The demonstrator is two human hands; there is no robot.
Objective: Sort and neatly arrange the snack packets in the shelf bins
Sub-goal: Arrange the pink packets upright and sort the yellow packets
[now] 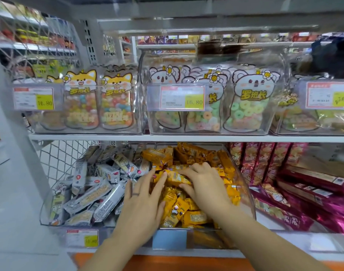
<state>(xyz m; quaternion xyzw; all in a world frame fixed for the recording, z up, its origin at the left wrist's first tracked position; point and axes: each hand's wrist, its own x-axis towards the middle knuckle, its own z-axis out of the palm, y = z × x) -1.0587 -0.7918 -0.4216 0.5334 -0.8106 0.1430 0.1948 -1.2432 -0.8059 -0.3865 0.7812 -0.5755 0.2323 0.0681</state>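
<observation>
The head camera shows both hands low down in the clear bin of yellow snack packets. The left hand has straight, spread fingers that touch the heap. The right hand curls its fingers and thumb round one yellow packet on top of the heap. Just beside, on the left, silver snack packets lie in a jumble. I think the step is tidying the yellow heap. Next, this packet needs to be turned flat and laid in line with the others, gently, so none slide out.
</observation>
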